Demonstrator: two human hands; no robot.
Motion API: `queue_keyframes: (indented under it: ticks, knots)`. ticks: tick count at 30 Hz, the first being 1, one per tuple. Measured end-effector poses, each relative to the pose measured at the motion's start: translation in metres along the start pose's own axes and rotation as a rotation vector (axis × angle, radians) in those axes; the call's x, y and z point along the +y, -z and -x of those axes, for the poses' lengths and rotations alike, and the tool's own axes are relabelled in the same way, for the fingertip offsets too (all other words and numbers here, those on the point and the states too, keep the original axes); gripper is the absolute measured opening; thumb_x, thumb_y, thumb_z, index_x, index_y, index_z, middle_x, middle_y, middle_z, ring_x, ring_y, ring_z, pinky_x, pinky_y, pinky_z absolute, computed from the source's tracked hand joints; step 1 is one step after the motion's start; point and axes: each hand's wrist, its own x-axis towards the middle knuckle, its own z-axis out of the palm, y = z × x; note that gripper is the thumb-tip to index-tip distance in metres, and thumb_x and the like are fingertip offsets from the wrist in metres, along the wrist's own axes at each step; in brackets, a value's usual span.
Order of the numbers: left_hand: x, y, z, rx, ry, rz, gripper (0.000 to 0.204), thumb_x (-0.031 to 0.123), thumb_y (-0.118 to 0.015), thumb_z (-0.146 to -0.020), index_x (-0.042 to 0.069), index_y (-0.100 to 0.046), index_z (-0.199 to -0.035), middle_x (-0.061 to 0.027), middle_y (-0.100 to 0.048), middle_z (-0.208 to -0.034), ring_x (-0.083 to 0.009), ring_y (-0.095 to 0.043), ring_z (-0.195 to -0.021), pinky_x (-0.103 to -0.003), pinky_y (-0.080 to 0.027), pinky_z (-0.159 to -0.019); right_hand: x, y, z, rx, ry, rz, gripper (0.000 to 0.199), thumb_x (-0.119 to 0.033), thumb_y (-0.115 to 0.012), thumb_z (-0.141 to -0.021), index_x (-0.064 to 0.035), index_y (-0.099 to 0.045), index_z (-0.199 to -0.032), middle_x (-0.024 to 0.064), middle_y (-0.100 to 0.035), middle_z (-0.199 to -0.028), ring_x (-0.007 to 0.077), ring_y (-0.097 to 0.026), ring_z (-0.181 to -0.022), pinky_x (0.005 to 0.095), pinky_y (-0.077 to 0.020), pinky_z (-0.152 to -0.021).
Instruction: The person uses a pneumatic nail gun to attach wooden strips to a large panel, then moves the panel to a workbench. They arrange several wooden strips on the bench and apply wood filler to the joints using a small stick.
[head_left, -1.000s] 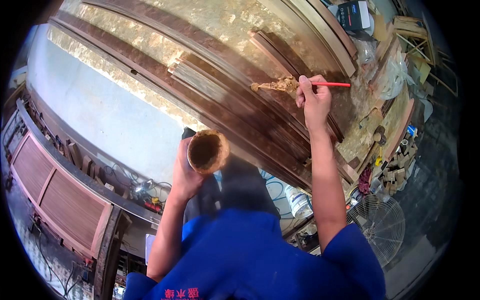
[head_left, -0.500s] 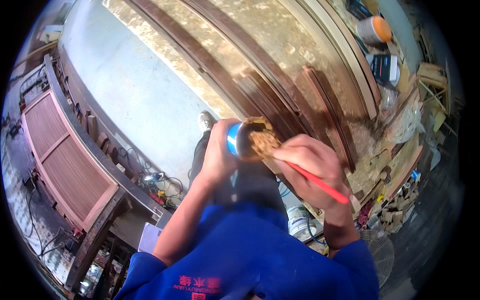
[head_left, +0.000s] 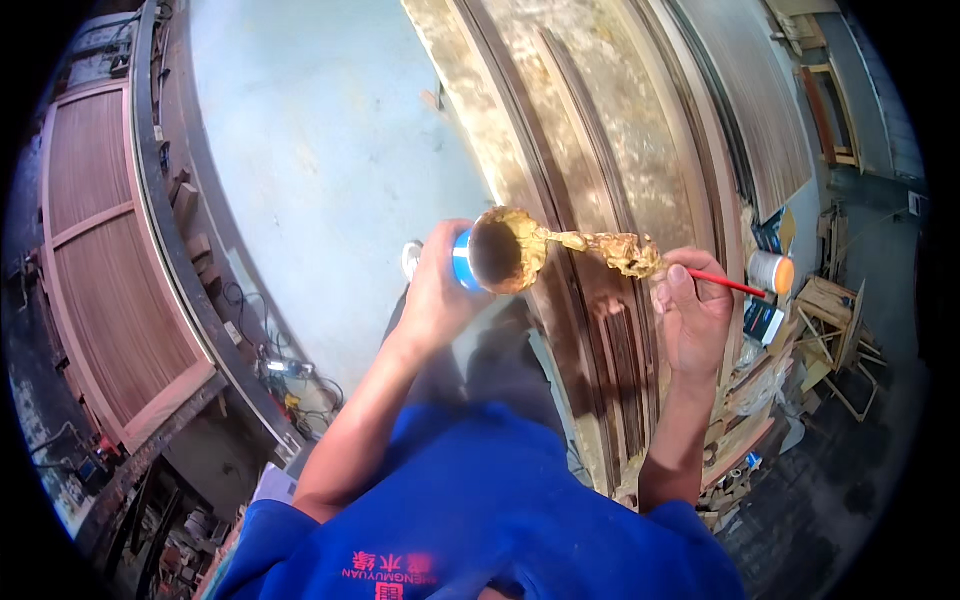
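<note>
My left hand [head_left: 432, 300] is wrapped round a blue can [head_left: 463, 262], tipped so that its open mouth faces up and right. Thick golden-brown paste crusts the rim and clings inside. Out to the right, my right hand [head_left: 697, 320] pinches the red handle of a slim tool [head_left: 735, 284]. Its working end is buried in a long, lumpy mass of the same paste [head_left: 625, 255], so I cannot tell whether it is a brush. A strand of paste [head_left: 560, 238] stretches between that end and the can's rim, above a paste-stained board.
Long wooden strips [head_left: 605, 345] lie on the stained board [head_left: 520, 150]. Beyond them stand an orange-topped container [head_left: 768, 272], a black-and-white box [head_left: 762, 322] and a small wooden stand [head_left: 830, 312]. Leftward, a framed wooden panel [head_left: 120, 260] rests on a bench; cables [head_left: 315, 385] trail nearby.
My right hand has drawn the paste-covered tool out of the can and away to the right. The left hand keeps hold of the can. The whole view has turned.
</note>
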Motion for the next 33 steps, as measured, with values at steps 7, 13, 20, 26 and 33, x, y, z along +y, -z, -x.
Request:
queue_keyframes:
  ticks: [7,13,20,26,33]
  knots:
    - [0.018,0.070,-0.107,-0.013,-0.101,0.065,0.065,0.007,-0.087,-0.069,0.006,-0.055,-0.126,-0.0148,-0.067,-0.114,-0.0296,-0.066,-0.108,-0.039,-0.052,-0.094,-0.032,-0.066,-0.087,0.005,0.019,-0.025,0.015,-0.010,-0.066,-0.102,0.0007,-0.065,-0.112,0.0062,-0.064,-0.086,0.0101,-0.057,-0.070,0.0249,-0.0453,-0.063]
    - [0.056,0.076,-0.209,-0.086,-0.045,0.026,0.064,0.009,-0.087,-0.074,0.003,-0.054,-0.128,-0.0148,-0.068,-0.115,-0.0249,-0.067,-0.109,-0.038,-0.052,-0.096,-0.012,-0.066,-0.166,0.131,-0.181,-0.294,0.012,-0.013,-0.066,-0.103,-0.0015,-0.066,-0.107,0.0046,-0.061,-0.077,0.0120,-0.055,-0.063,0.0276,-0.0419,-0.055]
    - [0.051,0.044,-0.401,-0.210,-0.218,-0.092,0.073,0.017,-0.092,-0.075,0.003,-0.053,-0.135,-0.0159,-0.067,-0.124,-0.0257,-0.066,-0.117,-0.038,-0.053,-0.100,0.009,-0.050,-0.267,0.277,-0.176,-0.594,0.010,-0.013,-0.064,-0.103,-0.0042,-0.067,-0.108,0.0039,-0.062,-0.077,0.0114,-0.054,-0.063,0.0273,-0.0401,-0.053]
    - [0.022,0.005,-0.594,-0.211,-0.205,-0.095,0.056,0.003,-0.084,-0.081,0.004,-0.063,-0.133,-0.0044,-0.069,-0.126,-0.0178,-0.065,-0.114,-0.033,-0.054,-0.095,0.020,-0.013,-0.374,0.384,-0.070,-0.262,0.011,-0.011,-0.063,-0.104,-0.0020,-0.063,-0.109,0.0052,-0.064,-0.082,0.0105,-0.056,-0.067,0.0262,-0.0433,-0.058]
    - [0.008,0.009,-0.615,-0.153,-0.192,-0.177,0.061,0.007,-0.083,-0.083,0.002,-0.056,-0.138,-0.0147,-0.064,-0.134,-0.0243,-0.061,-0.126,-0.038,-0.050,-0.104,0.053,-0.029,-0.458,0.300,-0.156,0.052,0.011,-0.012,-0.066,-0.102,-0.0012,-0.064,-0.101,0.0042,-0.067,-0.083,0.0068,-0.057,-0.066,0.0236,-0.0470,-0.060]
